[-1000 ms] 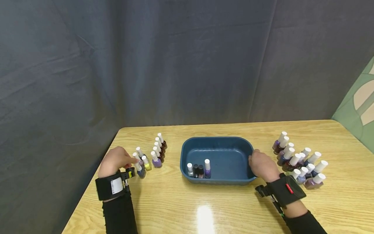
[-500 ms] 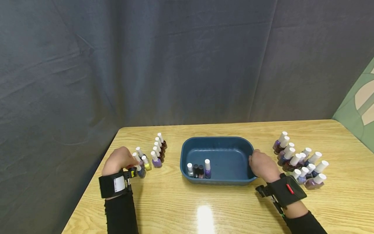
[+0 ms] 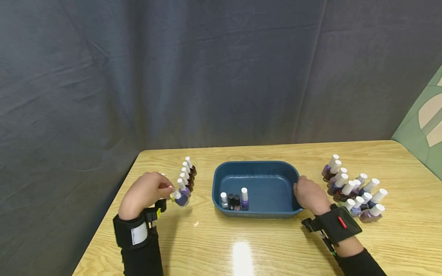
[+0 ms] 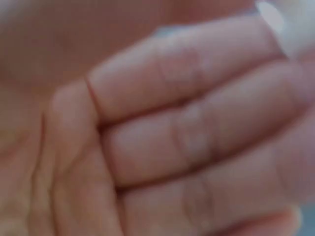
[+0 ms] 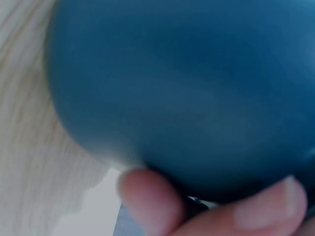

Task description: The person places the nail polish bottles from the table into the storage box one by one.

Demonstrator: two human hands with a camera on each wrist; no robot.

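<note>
My left hand (image 3: 146, 193) pinches the white cap of a nail polish bottle (image 3: 181, 199) with dark blue polish, tilted in front of a row of similar bottles. In the left wrist view, curled fingers (image 4: 192, 137) fill most of the picture, with a blurred white piece at upper right. My right hand (image 3: 312, 194) grips the right end of a blue plastic tray (image 3: 255, 163); its thumb and finger are at the tray wall (image 5: 172, 98) in the right wrist view. Inside the tray, at front left, stand a purple bottle (image 3: 244, 200), two black-capped bottles (image 3: 234, 202) and a white-capped one (image 3: 224, 201).
A slanted row of white-capped bottles (image 3: 186, 174) stands between my left hand and the tray. Beyond my right hand is a group of several more white-capped bottles (image 3: 348, 188). A grey curtain (image 3: 221, 76) hangs behind the wooden table (image 3: 214, 245).
My left hand has moved to the right, bringing the dark blue nail polish bottle away from the left cluster and tilting it. The right hand keeps its grip on the tray.
</note>
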